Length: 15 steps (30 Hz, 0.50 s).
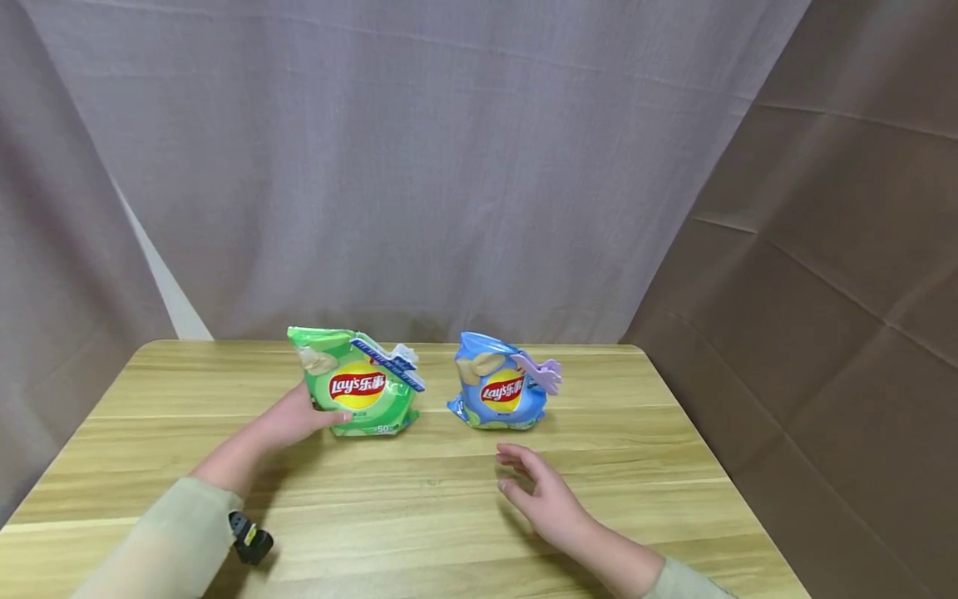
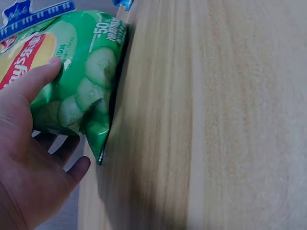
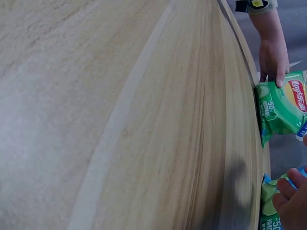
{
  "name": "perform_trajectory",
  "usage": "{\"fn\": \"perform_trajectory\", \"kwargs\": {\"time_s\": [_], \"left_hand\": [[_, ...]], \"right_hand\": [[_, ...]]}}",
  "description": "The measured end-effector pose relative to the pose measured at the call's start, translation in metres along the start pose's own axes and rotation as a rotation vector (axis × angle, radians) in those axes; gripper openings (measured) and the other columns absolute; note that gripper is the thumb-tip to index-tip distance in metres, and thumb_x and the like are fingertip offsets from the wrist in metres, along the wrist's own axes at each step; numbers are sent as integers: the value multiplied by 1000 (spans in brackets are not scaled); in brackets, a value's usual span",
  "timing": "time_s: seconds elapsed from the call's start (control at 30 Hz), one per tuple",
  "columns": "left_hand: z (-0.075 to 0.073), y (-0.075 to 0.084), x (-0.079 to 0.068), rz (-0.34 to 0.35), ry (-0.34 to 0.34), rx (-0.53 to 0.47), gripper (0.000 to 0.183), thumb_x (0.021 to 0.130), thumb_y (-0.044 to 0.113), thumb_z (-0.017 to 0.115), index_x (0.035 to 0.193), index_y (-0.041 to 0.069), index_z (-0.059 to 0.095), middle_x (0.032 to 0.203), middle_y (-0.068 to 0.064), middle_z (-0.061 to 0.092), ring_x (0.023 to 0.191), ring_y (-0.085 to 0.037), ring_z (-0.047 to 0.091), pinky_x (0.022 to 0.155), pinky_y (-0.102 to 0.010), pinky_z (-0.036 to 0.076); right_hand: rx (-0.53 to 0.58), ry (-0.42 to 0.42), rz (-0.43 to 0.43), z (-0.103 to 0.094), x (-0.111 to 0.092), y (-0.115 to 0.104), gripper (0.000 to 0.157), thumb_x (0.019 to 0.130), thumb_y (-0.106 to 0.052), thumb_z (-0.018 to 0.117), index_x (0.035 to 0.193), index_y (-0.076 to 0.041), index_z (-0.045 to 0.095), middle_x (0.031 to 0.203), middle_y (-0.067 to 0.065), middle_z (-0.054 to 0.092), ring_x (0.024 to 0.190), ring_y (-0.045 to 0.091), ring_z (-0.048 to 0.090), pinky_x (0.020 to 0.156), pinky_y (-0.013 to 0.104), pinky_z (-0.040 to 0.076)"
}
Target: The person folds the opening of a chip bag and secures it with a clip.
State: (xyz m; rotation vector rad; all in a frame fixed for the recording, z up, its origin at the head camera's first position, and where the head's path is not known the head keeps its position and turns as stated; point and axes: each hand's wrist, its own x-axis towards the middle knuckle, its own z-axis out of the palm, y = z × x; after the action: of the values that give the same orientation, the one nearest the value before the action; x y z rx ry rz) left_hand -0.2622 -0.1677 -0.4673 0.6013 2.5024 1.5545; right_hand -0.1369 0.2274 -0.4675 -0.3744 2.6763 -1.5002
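My left hand [image 1: 292, 418] grips a green Lay's chip bag [image 1: 361, 391] at its lower left corner, thumb across the front and fingers behind. In the left wrist view the thumb [image 2: 45, 76] presses near the printed cucumber slices. A blue and white bag clip [image 1: 389, 363] sits slanted over the bag's upper right corner. Further right a blue Lay's chip bag [image 1: 500, 393] stands upright on the table, with a purple hand-shaped clip [image 1: 540, 372] on its upper right corner. In front of it hovers my right hand [image 1: 545, 497], fingers loosely bent, holding nothing and apart from the bag.
Both bags are toward the back of a light wooden table [image 1: 419, 507]. Behind it hangs a grey curtain [image 1: 449, 183], and a brown cloth [image 1: 838, 316] covers the right side. A small black device [image 1: 250, 539] is strapped at my left sleeve.
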Motion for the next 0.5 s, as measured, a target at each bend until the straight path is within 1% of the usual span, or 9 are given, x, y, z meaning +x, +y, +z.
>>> {"fn": "perform_trajectory", "kwargs": {"time_s": [0.13, 0.23, 0.33, 0.5], "left_hand": [[2, -3, 2, -24, 10, 30, 81, 85, 29, 79, 148, 4, 35, 143, -21, 49, 135, -41, 41, 113, -60, 22], [3, -3, 3, -11, 10, 77, 77, 84, 28, 79, 146, 4, 39, 141, -20, 52, 133, -40, 44, 112, -58, 25], [5, -3, 4, 17, 1, 118, 72, 84, 26, 80, 143, 3, 44, 139, -20, 55, 131, -40, 47, 112, -58, 28], [7, -3, 5, 18, -9, 131, 68, 85, 21, 80, 142, 3, 47, 138, -18, 55, 131, -38, 48, 111, -56, 30]], "right_hand": [[1, 0, 3, 0, -1, 0, 50, 95, -14, 65, 142, -6, 49, 133, 12, 59, 128, 29, 52, 110, 49, 35], [1, 1, 6, 0, -1, 0, 50, 95, -13, 65, 142, -6, 49, 133, 12, 59, 127, 29, 53, 110, 49, 35], [0, 2, 8, 1, -2, 0, 50, 95, -12, 65, 141, -6, 49, 132, 11, 60, 127, 28, 53, 109, 49, 35], [9, 2, -7, 2, -3, 1, 49, 95, -12, 65, 141, -4, 49, 133, 13, 59, 126, 30, 53, 109, 51, 36]]}}
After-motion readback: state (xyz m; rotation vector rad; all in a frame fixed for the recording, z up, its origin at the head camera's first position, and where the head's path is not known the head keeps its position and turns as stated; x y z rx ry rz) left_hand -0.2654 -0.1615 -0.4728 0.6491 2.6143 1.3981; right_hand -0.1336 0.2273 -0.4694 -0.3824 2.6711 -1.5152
